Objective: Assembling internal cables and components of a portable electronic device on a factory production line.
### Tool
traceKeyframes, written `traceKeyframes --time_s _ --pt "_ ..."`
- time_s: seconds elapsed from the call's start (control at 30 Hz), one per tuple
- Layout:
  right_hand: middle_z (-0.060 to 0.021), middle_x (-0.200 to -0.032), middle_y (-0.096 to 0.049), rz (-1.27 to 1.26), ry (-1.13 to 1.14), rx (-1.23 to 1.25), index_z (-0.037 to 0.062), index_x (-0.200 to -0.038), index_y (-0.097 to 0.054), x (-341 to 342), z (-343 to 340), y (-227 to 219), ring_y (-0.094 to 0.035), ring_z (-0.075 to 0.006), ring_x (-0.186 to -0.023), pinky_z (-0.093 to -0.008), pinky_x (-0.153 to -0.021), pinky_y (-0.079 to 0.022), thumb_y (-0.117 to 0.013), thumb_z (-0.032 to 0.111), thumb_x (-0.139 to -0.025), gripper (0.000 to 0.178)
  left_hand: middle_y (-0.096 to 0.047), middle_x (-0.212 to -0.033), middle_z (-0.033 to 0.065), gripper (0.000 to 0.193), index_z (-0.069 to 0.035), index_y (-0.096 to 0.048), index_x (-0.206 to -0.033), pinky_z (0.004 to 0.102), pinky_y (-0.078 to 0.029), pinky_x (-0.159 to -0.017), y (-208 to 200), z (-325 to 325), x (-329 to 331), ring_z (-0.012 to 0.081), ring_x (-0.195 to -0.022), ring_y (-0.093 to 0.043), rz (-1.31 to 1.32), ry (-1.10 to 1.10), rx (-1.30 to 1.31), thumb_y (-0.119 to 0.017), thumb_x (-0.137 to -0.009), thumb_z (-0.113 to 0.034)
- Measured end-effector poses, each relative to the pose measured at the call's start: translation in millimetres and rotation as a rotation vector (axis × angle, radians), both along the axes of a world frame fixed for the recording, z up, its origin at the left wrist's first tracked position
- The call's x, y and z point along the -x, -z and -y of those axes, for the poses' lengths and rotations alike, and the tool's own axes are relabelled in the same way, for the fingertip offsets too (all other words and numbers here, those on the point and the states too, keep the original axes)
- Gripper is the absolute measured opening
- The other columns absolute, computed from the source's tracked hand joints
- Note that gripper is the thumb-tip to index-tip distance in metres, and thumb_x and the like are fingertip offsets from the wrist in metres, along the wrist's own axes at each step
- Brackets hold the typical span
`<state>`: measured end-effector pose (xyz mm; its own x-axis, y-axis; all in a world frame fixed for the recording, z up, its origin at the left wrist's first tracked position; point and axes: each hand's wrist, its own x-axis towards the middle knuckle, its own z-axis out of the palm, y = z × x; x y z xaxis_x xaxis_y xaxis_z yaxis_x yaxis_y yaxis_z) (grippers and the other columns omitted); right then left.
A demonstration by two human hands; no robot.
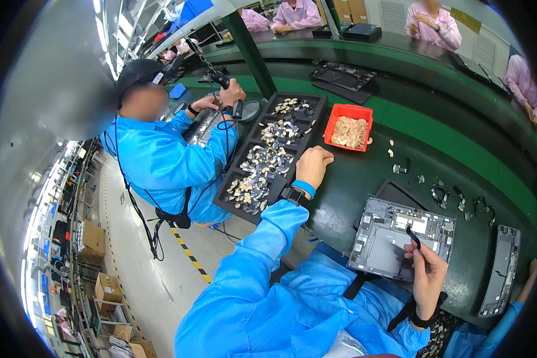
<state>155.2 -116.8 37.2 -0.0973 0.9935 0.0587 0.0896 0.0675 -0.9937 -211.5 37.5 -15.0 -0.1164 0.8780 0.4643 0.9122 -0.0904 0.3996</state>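
Observation:
My right hand is closed in a pinch around a short, curved black strip, held above an opened grey device chassis with its inner boards showing. Whether the strip is a cable or a tool tip, I cannot tell. My left hand is closed beside a black compartment tray, its fingertips pressed together; anything between them is too small to make out. Cream curved pieces and dark scraps fill the tray's compartments. Beyond my left hand stands a red bin of cream pieces.
Small metal and black parts lie scattered right of the bin. Another opened chassis is at the right edge, near another person's arm. At left, a co-worker in blue handles a black tool. A device lies farther back.

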Motion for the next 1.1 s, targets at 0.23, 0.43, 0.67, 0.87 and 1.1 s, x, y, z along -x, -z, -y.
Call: traceKeyframes --time_s 0.23,0.43,0.67,0.87,1.1 --pt "-0.0134 -0.102 -0.075 -0.078 0.041 -0.004 -0.0075 -0.12 -0.069 -8 2 13 -0.069 -0.0163 -0.087 -0.0297 -0.082 -0.056 -0.059 -0.003 -0.097 0.025 -0.072 -0.101 0.0142 0.013 -0.009 -0.078 -0.094 0.0443 -0.053 -0.085 -7 -14 6 0.0354 -0.096 -0.069 0.014 0.069 0.121 -0.072 -0.088 -0.018" --pt "-0.0117 -0.102 -0.077 -0.078 0.004 -0.01 -0.0057 -0.122 -0.069 -9 1 6 -0.07 -0.0147 -0.089 -0.0289 -0.082 -0.057 -0.059 -0.001 -0.099 0.025 -0.066 -0.09 0.016 0.006 -0.006 -0.068 -0.093 0.0468 -0.052 -0.078 -10 -10 -2 0.0396 -0.089 -0.065 -0.071 0.133 0.001 -0.067 -0.09 -0.011" --pt "-0.0117 -0.102 -0.077 -0.022 0.071 0.006 -0.0051 -0.122 -0.07 -19 -2 6 -0.07 -0.014 -0.089 -0.0287 -0.083 -0.056 -0.058 0.0 -0.099 0.026 -0.07 -0.098 0.0211 0.018 0.0 -0.072 -0.105 0.0451 -0.053 -0.08 -78 -30 -21 0.0395 -0.091 -0.067 -0.064 0.195 -0.133 -0.069 -0.09 -0.009" --pt "-0.013 -0.103 -0.077 0.019 0.18 -0.042 -0.0047 -0.122 -0.069 -5 -2 9 -0.071 -0.0155 -0.091 -0.0289 -0.084 -0.055 -0.061 -0.001 -0.097 0.027 -0.072 -0.071 0.018 0.026 0.001 -0.078 -0.093 0.0364 -0.053 -0.059 -103 6 -92 0.0209 -0.061 -0.069 0.302 0.389 0.029 -0.074 -0.093 -0.024" --pt "-0.0209 -0.109 -0.073 0.372 0.268 -0.485 -0.003 -0.12 -0.07 23 -16 -2 -0.07 -0.0365 -0.098 -0.0398 -0.087 -0.055 -0.067 -0.005 -0.088 0.032 -0.077 -0.08 0.0128 0.019 -0.001 -0.08 -0.1 0.0249 -0.048 -0.057 -84 95 -182 0.006 -0.064 -0.062 0.594 0.686 0.281 -0.079 -0.088 -0.015"
